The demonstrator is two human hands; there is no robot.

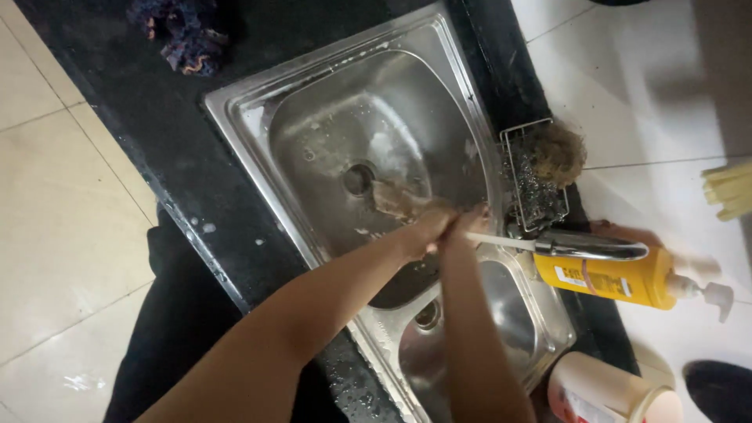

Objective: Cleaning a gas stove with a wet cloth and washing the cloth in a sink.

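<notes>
Both hands, left hand (423,229) and right hand (468,223), grip a cloth (392,200) over the steel sink (329,86) in black counter (117,94).

Dim, soft-focus view, glare on the steel sink (258,102), motion-blurred hands (442,227), brighter white tiles (627,78) at right.

A yellow pump bottle (619,280) lies on its side at the right edge of the black tabletop (157,117), just beside the sink's faucet, its white pump head pointing right over the white tiles. It bears a white label (569,276) with a red stripe. Near the tabletop's lower right corner stands a cream-coloured round container (603,388) with a red-and-white label (576,403).
</notes>
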